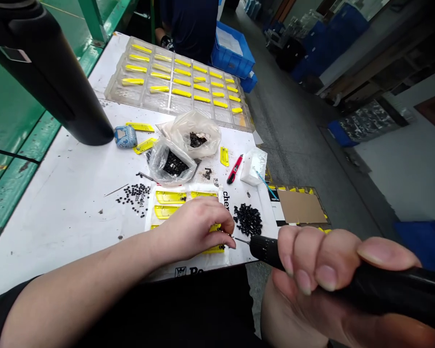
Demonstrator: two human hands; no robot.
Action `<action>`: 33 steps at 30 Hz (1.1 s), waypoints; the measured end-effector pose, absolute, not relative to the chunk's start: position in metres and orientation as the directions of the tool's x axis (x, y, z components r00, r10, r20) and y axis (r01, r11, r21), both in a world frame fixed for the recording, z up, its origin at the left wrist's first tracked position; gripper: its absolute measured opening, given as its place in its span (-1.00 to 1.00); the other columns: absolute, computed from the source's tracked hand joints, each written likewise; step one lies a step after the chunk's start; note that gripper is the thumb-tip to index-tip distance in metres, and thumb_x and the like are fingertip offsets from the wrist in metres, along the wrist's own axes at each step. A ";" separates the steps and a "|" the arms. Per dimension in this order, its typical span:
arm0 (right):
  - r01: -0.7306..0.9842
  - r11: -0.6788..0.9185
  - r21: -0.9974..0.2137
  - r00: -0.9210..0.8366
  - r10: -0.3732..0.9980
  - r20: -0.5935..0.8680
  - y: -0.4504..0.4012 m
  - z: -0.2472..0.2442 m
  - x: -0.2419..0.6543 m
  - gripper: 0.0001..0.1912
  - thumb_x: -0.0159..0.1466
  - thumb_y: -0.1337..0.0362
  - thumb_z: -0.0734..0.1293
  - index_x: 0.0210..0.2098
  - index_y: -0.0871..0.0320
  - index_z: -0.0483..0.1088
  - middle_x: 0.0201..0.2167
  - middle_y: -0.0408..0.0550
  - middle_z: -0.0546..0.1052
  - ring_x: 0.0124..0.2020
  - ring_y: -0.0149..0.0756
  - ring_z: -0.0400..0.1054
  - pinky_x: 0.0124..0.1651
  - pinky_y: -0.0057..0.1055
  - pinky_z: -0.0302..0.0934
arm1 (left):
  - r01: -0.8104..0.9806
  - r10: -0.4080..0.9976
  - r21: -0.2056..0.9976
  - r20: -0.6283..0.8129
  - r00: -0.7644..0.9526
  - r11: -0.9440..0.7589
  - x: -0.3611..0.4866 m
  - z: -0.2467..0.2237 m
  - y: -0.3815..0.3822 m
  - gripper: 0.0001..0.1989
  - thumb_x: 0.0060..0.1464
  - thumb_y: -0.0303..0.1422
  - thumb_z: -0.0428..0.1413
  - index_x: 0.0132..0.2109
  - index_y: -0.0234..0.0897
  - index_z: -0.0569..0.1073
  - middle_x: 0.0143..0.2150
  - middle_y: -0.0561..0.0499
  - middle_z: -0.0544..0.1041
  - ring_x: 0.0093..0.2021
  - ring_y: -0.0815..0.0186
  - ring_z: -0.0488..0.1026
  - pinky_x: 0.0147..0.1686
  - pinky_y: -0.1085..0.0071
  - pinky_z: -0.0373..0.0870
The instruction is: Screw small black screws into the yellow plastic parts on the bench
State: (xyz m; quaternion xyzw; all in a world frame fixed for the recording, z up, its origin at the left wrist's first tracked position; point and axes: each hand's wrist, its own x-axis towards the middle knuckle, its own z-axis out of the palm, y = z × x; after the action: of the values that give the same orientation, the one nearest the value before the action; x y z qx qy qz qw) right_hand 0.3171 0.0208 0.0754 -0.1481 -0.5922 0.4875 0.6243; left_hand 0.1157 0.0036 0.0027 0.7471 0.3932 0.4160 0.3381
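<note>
My right hand (pixel 322 261) is wrapped round a black electric screwdriver (pixel 268 249), whose thin bit points left towards my other hand. Thumb and forefinger of my left hand (pixel 203 222) curl together just off the bit's tip, over the yellow parts; what lies between them is too small to make out. Beneath that hand, yellow plastic parts (pixel 170 196) lie in rows on a white printed sheet, some with small black pieces on them. A heap of small black plastic pieces (pixel 248 220) sits right of the sheet. Tiny black round pieces (pixel 134 194) are scattered to its left.
Two plastic bags (pixel 194 133) of black pieces stand behind the sheet. A red utility knife (pixel 235 169) lies by a clear box (pixel 254 166). Farther back is a divided tray (pixel 155 104) of yellow parts. A tall black bottle (pixel 54 72) stands left; a person (pixel 192 29) sits beyond.
</note>
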 end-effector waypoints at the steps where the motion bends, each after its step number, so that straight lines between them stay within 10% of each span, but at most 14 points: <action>1: -0.445 0.467 -0.764 -0.197 0.781 0.592 0.021 0.078 0.317 -0.67 0.42 0.03 0.60 0.01 0.08 0.61 -0.53 -0.34 0.35 -0.70 -0.51 0.15 -0.65 -0.44 0.16 | 0.320 0.860 0.817 0.365 0.355 -0.479 0.116 0.002 0.003 -0.72 0.29 -0.16 0.39 -0.22 -0.29 0.59 -0.25 0.06 0.63 -0.21 0.33 0.52 -0.11 0.38 0.34; 33: -0.424 0.388 -0.818 -0.240 0.823 0.515 0.034 0.069 0.304 -0.68 0.38 -0.04 0.62 -0.02 -0.03 0.62 -0.58 -0.33 0.22 -0.72 -0.46 0.10 -0.67 -0.42 0.19 | 0.387 0.847 0.800 0.263 0.461 -0.459 0.103 0.003 0.010 -0.76 0.29 -0.20 0.40 -0.11 -0.29 0.64 -0.18 0.01 0.65 -0.14 0.28 0.57 -0.10 0.38 0.38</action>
State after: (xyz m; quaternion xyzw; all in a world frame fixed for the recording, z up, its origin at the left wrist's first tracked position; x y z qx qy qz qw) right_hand 0.3044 0.0335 0.0686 -0.1705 -0.5858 0.5260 0.5925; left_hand 0.1034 0.0098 0.0030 0.7841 0.3935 0.3387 0.3401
